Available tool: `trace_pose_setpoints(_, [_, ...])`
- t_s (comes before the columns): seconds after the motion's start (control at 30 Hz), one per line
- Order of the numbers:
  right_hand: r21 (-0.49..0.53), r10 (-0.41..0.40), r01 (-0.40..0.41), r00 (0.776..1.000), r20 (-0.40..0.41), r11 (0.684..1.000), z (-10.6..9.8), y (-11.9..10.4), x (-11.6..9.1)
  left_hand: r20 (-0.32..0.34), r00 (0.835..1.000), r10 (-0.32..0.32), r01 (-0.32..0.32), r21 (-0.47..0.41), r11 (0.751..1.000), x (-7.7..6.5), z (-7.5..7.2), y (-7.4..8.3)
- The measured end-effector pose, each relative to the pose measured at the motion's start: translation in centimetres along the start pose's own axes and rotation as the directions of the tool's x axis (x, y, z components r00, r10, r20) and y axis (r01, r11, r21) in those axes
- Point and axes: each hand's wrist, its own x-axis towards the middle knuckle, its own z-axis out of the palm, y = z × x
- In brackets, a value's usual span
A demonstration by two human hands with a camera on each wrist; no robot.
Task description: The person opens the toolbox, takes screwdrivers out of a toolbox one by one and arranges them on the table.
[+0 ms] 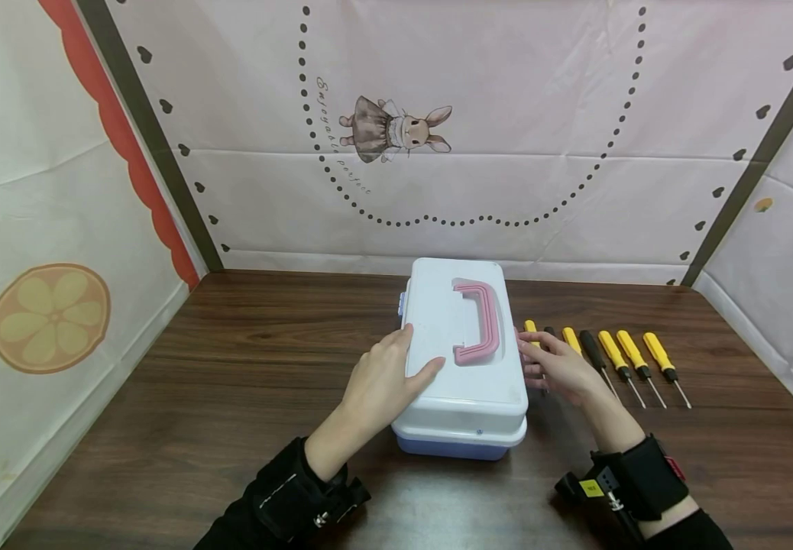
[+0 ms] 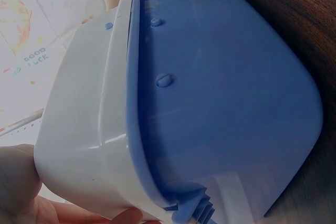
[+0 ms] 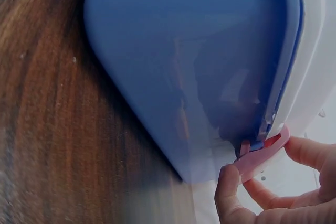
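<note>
A storage box point(image 1: 461, 389) with a white lid, a pink carry handle point(image 1: 486, 325) and a blue base point(image 2: 236, 87) stands closed on the table. My left hand point(image 1: 383, 374) holds the lid's left side, thumb on top and fingers down over the edge; its fingertips show near the blue hinge point(image 2: 191, 208) in the left wrist view. At the opposite side, my right hand point(image 1: 561, 369) pinches a pink latch point(image 3: 260, 158) between thumb and fingers. The latch sits where lid and base meet, tilted outward from the box.
To the right of the box, several screwdrivers with yellow or black handles, such as the rightmost screwdriver point(image 1: 659, 355), lie in a row on the brown wooden table point(image 1: 266, 344). My right hand partly covers the nearest ones. Printed white cloth point(image 1: 506, 92) walls the table's back and sides.
</note>
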Motion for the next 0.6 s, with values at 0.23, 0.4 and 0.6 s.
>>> trace_pose_setpoints(0.23, [-0.004, 0.03, -0.03, 0.999, 0.015, 1.0, 0.07, 0.39, 0.22, 0.004, 1.0, 0.004, -0.004, 0.0, 1.0, 0.09, 0.08, 0.08])
trace_pose_setpoints(0.4, [-0.002, 0.021, -0.021, 1.0, 0.012, 1.0, 0.11, 0.41, 0.24, 0.003, 1.0, 0.002, -0.002, 0.0, 1.0, 0.11, -0.03, 0.17])
trace_pose_setpoints(0.6, [-0.007, 0.001, -0.001, 1.0, 0.01, 1.0, 0.05, 0.59, 0.21, 0.006, 1.0, 0.005, -0.005, 0.003, 1.0, 0.14, 0.08, 0.14])
